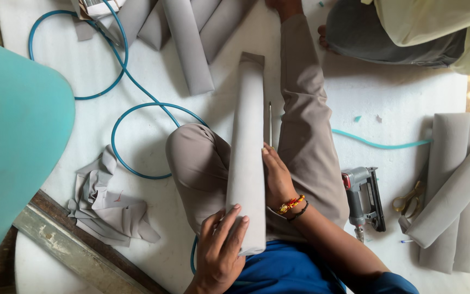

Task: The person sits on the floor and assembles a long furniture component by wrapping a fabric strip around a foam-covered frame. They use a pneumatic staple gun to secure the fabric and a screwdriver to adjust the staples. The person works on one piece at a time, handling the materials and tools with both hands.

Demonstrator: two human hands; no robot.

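Your fingers (234,220) spread over the near end of a long grey fabric-covered padded bar (247,152), which lies along your lap from six toward twelve o'clock. Its cloth looks smooth and taut. White foam sheeting (387,98) covers the floor, a blue air hose (116,54) looping at ten o'clock. Your left hand (221,253) grips from below; your right hand (277,177) presses flat, fingers together, against its side.

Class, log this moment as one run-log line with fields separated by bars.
left hand: grips padded grey piece at near end | right hand: flat on its side | staple gun: on floor, untouched
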